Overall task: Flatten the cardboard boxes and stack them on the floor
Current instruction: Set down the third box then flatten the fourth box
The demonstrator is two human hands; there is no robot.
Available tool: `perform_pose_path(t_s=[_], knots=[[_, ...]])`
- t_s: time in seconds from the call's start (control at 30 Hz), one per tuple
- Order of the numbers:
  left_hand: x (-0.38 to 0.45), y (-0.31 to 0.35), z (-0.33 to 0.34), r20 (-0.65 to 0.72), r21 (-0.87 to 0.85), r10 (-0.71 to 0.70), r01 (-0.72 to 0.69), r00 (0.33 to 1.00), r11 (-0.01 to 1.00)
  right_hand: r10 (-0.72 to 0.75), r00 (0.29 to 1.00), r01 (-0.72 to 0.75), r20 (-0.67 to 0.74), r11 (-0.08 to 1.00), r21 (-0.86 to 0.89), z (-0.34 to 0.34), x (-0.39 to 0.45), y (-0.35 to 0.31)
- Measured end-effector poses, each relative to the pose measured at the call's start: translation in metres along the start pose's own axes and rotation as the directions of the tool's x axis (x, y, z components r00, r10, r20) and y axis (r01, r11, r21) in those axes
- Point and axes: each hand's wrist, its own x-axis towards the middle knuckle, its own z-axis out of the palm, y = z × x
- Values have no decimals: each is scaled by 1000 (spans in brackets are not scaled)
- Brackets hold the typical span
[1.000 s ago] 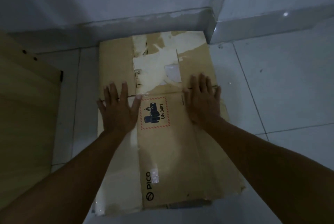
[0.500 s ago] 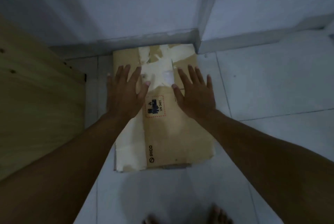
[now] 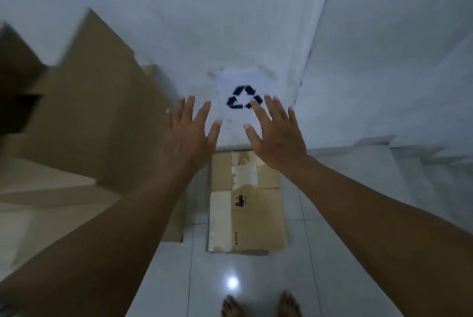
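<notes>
A flattened brown cardboard box (image 3: 256,219) lies on the white tiled floor against the wall, with torn tape patches and a small black label on top. My left hand (image 3: 189,134) and my right hand (image 3: 276,134) are raised well above it, fingers spread, palms facing away, holding nothing. Both hands are apart from the cardboard.
Upright, unflattened cardboard boxes (image 3: 84,117) stand on a pale surface at the left, blurred. A white sheet with a black recycling symbol (image 3: 244,97) is stuck on the wall above the flat box. A wall corner (image 3: 309,60) rises at the right. My bare feet (image 3: 261,304) stand on the tiles.
Both hands have lifted off the flattened box and risen. The view has pulled back and tilted up, bringing the recycling sign and the boxes at the left into sight.
</notes>
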Motion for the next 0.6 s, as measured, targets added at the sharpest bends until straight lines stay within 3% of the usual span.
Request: perform_pose_path(t_s=[0.13, 0.27, 0.43, 0.6], knots=[[3, 1, -112, -127, -31, -34, 30, 991, 999, -61, 992, 66, -109, 997, 46, -90, 29, -62], [-2, -21, -196, -222, -41, -83, 76, 971, 996, -83, 993, 86, -81, 996, 35, -147, 45, -126], [-26, -80, -270, -295, -6, -106, 110, 950, 994, -124, 987, 132, -103, 988, 76, -168, 42, -215], [-52, -158, -302, -310, -8, -105, 108, 945, 994, -132, 988, 139, -74, 985, 98, -149, 35, -309]])
